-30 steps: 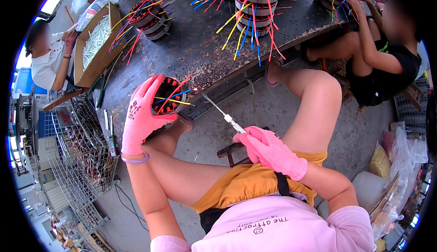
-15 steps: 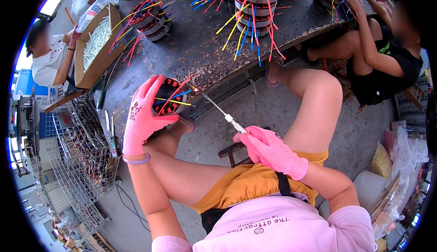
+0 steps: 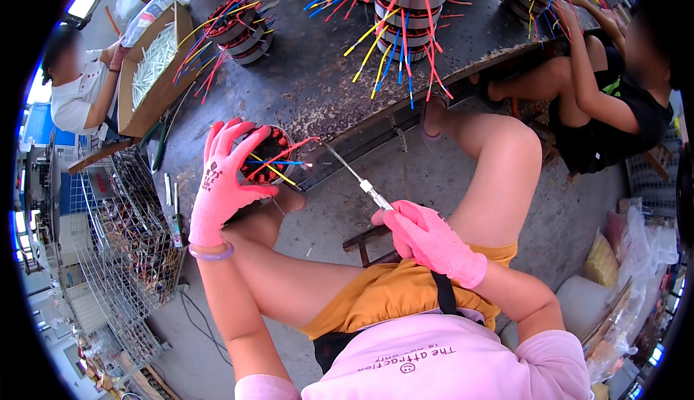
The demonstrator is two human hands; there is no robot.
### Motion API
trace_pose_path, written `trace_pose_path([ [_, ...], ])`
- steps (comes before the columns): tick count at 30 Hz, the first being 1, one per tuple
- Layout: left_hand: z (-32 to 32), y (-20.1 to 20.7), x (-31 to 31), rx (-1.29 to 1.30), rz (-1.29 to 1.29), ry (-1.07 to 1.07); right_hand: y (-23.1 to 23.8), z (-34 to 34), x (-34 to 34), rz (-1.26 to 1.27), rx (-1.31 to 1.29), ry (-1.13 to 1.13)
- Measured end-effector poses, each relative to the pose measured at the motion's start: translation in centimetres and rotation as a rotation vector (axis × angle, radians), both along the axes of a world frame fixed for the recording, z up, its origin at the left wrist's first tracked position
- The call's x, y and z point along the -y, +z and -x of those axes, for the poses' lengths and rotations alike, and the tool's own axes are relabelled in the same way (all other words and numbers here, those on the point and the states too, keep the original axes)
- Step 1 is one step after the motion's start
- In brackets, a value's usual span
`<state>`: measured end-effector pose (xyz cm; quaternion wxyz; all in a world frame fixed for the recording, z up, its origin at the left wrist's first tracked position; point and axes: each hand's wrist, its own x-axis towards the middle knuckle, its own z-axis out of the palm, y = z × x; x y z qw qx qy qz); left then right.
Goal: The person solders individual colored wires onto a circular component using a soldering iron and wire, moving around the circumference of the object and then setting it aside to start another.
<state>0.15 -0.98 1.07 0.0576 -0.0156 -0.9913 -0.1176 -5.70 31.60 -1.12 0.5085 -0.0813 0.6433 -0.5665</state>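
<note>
My left hand, in a pink glove, is closed round the side of a wound motor stator at the table's near edge. Red, blue and yellow leads stick out of its open end toward the right. A small bright spot shows at the end of the blue lead. In its pink glove, my right hand grips a slim tool with a thin metal tube and a white collar. The tube's tip points up and left, close to the end of the red lead; whether they touch I cannot tell.
More stators with coloured leads stand on the dark worn table, some in a stack. A cardboard box of white sticks sits at the left. Wire baskets stand below it. Two people sit nearby, one left, one right.
The stator has turned slightly in my left hand, so its leads have swung downward. The tool's tip has shifted a little to the right, away from the blue lead.
</note>
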Motion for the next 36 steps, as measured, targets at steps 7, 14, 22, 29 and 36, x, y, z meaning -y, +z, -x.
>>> trace_pose_path([
  [7,0.09,-0.45,0.49,-0.029,-0.055,-0.021,0.96,0.11,0.26,-0.027,-0.034,0.033],
  [14,0.06,-0.46,0.62,-0.01,-0.041,-0.012,1.06,0.05,0.3,-0.046,0.019,0.023],
  [22,0.08,-0.63,0.44,-0.016,-0.052,-0.004,0.61,-0.22,0.17,-0.003,0.087,-0.033],
  [29,0.21,-0.41,0.31,-0.007,-0.04,-0.008,0.36,-0.16,0.02,0.012,0.063,-0.027],
  [36,0.15,-0.35,0.11,-0.009,-0.04,0.0,0.67,0.03,0.15,-0.029,0.063,-0.006],
])
